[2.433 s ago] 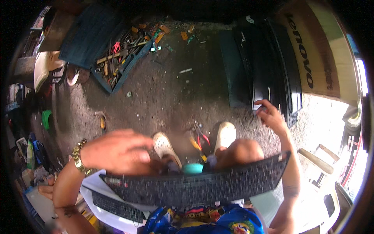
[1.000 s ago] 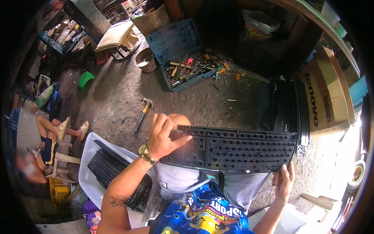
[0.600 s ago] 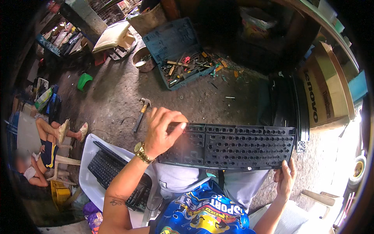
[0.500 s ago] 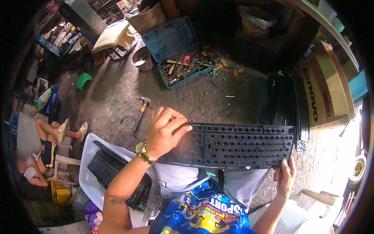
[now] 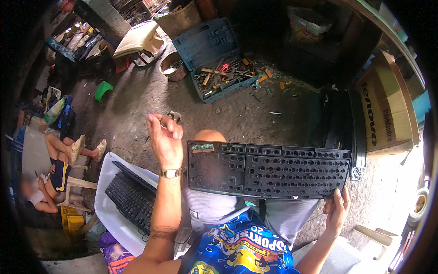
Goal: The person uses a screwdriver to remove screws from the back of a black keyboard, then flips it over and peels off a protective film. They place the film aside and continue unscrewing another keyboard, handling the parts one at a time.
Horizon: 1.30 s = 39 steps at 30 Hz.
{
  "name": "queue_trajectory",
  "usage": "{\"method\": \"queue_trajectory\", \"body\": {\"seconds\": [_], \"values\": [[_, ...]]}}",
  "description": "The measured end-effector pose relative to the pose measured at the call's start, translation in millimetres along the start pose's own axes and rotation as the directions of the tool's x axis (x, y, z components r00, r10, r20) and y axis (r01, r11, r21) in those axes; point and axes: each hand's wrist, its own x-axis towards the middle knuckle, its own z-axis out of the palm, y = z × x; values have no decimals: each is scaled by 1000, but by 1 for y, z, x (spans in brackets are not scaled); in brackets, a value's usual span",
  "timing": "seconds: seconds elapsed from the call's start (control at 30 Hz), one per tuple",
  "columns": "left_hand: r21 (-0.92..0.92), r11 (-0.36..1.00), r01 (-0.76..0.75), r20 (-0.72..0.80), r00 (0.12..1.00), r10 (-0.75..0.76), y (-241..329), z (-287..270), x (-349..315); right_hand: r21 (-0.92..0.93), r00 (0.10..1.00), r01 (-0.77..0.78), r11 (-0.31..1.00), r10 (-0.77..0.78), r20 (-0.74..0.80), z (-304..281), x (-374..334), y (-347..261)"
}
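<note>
A black keyboard shell (image 5: 292, 171), with rows of round key sockets and no keycaps, rests across my lap. A small green circuit board (image 5: 203, 148) shows at its upper left corner. My right hand (image 5: 336, 208) grips its lower right corner, thumb and fingers at the edge. Off the shell to the left, my left hand (image 5: 165, 137) is raised with the palm up and fingers curled in; whatever they hold, if anything, cannot be made out. Behind that hand, the head of a claw hammer (image 5: 174, 117) shows on the floor, its handle hidden.
To my left a white plastic tub (image 5: 102, 203) holds black keyboards (image 5: 130, 194). Ahead lies an open toolbox (image 5: 214, 93) full of tools, beside a round metal pot (image 5: 173, 73). A cardboard box (image 5: 385, 100) and dark panels stand at right. Another person sits far left.
My left hand has left the shell's upper left corner, moving left and turning palm up, which uncovers the green circuit board. My right hand stays on the lower right corner.
</note>
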Motion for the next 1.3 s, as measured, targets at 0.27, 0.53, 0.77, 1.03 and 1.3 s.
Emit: {"method": "queue_trajectory", "body": {"seconds": [0.27, 0.53, 0.77, 1.03, 1.3], "values": [[665, -18, -747, 732, 656, -187, 32, 14, -42, 5, 997, 62, 998, -61, -46, -1, 1, 10], [618, -27, -786, 765, 608, -212, 24, 12, -36, 13, 998, 57, 998, -57, -14, -3, 1, 13], [674, 43, -737, 739, 672, -55, -5, 4, -44, 17, 994, 64, 998, -63, -86, 3, -10, 7], [726, 90, -682, 666, 729, 158, -32, -16, -45, -316, 989, 82, 945, -115, -90, -11, -10, 0], [839, 530, -123, 52, 988, 147, -32, -33, -60, -581, 671, 666, 469, -716, 191, 69, -58, -129]]}}
